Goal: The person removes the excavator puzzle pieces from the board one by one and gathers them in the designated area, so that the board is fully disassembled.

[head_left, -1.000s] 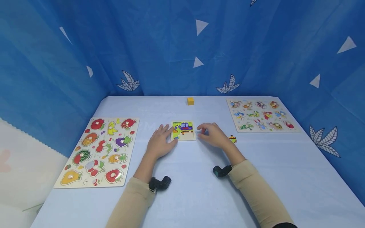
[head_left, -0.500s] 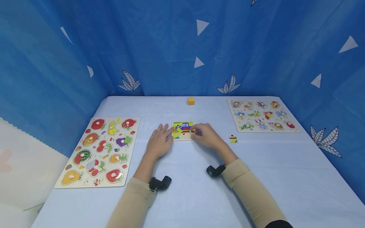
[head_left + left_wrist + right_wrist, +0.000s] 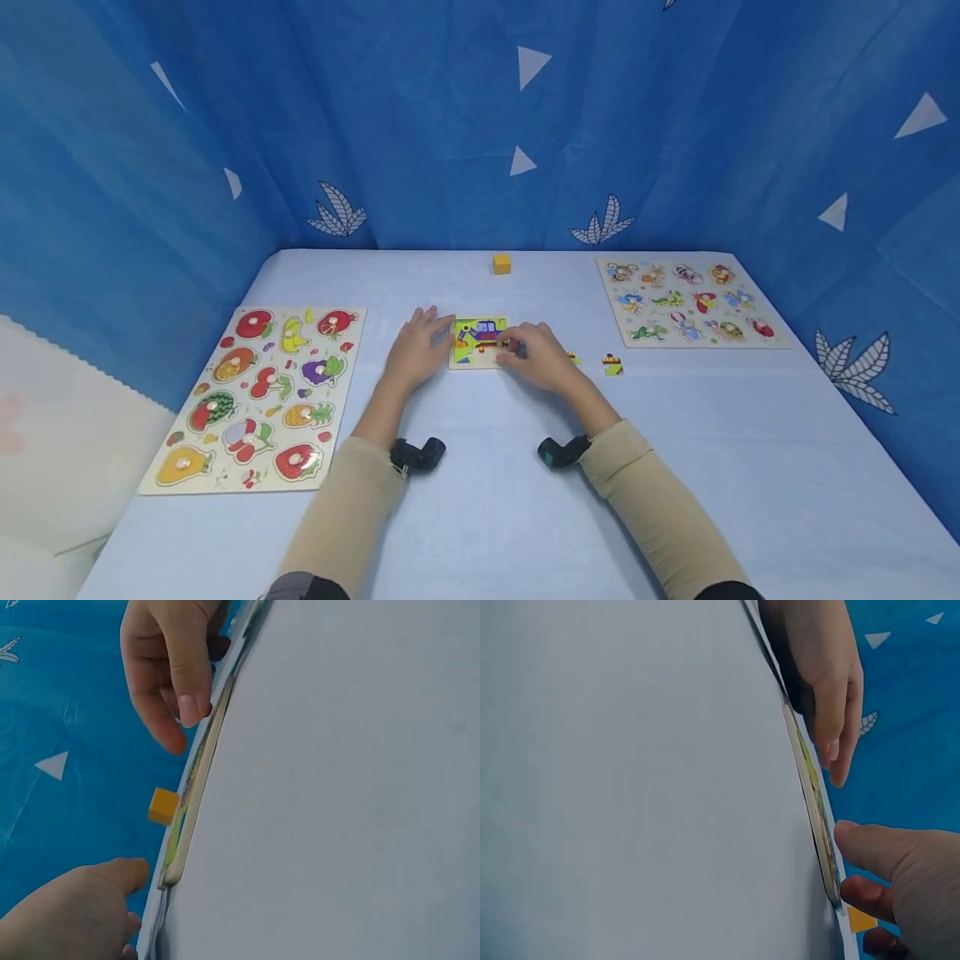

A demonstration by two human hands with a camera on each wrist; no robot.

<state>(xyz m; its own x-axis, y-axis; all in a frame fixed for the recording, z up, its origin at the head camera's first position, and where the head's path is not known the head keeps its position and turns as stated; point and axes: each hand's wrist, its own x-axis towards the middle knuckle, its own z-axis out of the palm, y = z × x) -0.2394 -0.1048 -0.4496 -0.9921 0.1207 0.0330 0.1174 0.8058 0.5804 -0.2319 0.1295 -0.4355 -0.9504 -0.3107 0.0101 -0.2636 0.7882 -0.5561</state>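
In the head view a small square wooden puzzle (image 3: 468, 362) with a blue and purple digger picture lies mid-table. My left hand (image 3: 414, 350) is at its left side, fingers extended, the index fingertip right at the upper left corner. My right hand (image 3: 542, 358) overlaps the right part of the board, thumb and index finger bent down at its surface. The right wrist view shows a gap between that thumb (image 3: 855, 832) and index finger, with no piece visible there. One loose puzzle piece (image 3: 612, 365) lies right of the hand. Another piece (image 3: 574, 357) peeks out behind the wrist.
A large fruit peg puzzle board (image 3: 255, 485) lies on the left. An insect peg puzzle board (image 3: 626, 337) sits at the back right. The yellow cube (image 3: 502, 264) is near the table's far edge, before a blue curtain (image 3: 442, 125).
My right hand has moved left from beside the digger puzzle onto its right part. Both loose pieces at the right now show. The left hand has stayed by the board's left edge.
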